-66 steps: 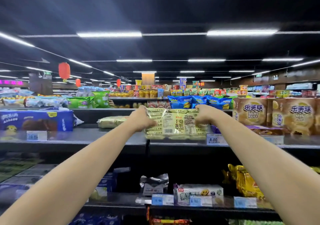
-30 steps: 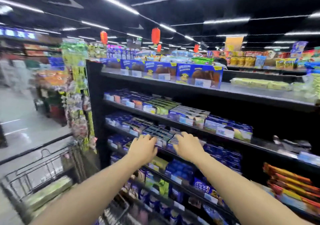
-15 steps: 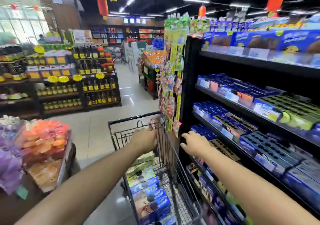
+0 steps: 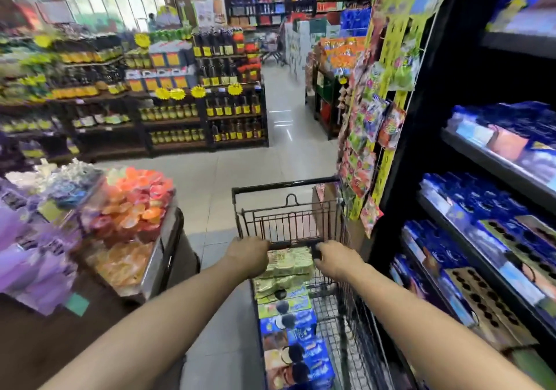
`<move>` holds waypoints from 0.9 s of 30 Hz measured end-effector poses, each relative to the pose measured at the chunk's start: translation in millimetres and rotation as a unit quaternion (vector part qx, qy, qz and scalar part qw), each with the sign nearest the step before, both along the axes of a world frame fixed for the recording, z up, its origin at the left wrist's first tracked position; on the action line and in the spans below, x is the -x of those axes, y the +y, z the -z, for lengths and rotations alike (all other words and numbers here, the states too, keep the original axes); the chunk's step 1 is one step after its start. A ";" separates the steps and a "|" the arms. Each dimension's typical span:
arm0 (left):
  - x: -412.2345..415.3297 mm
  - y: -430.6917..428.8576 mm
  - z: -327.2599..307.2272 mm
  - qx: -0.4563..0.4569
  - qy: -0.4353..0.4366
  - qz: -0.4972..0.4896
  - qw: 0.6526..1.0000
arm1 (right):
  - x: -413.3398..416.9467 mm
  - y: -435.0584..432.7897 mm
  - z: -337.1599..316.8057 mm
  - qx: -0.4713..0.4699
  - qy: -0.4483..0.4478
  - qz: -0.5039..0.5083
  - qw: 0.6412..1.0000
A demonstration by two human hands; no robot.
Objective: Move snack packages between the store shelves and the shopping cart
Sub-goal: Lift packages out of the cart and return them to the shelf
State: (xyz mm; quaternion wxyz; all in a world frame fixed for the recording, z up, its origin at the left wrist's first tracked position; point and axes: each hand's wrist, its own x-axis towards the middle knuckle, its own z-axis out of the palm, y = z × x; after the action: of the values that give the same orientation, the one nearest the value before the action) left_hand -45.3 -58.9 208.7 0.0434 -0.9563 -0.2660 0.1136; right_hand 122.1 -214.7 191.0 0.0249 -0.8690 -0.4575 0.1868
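now both hands (image 4: 288,255) hold a green package (image 4: 287,264) over the cart (image 4: 288,185).

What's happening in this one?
A person stands at a shopping cart beside the snack shelves. Both hands are in the cart on a pale green snack package, left hand and right hand at either end. It lies on top of the blue boxes stacked in the cart.

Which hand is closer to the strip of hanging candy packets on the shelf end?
Right. The right hand is just below the hanging candy packets; the left hand is farther across the cart.
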 end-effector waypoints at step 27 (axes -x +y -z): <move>-68.6 246.4 308.1 0.086 -0.001 0.221 0.971 | -11.1 214.0 323.0 -0.012 0.460 0.454 0.763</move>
State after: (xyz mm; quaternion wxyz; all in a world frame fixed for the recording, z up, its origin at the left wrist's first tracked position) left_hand 23.3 187.4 -99.4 -0.0148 -0.9916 -0.0371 0.1227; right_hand 133.1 -0.7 -132.0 0.3246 -0.7846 0.0551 0.5253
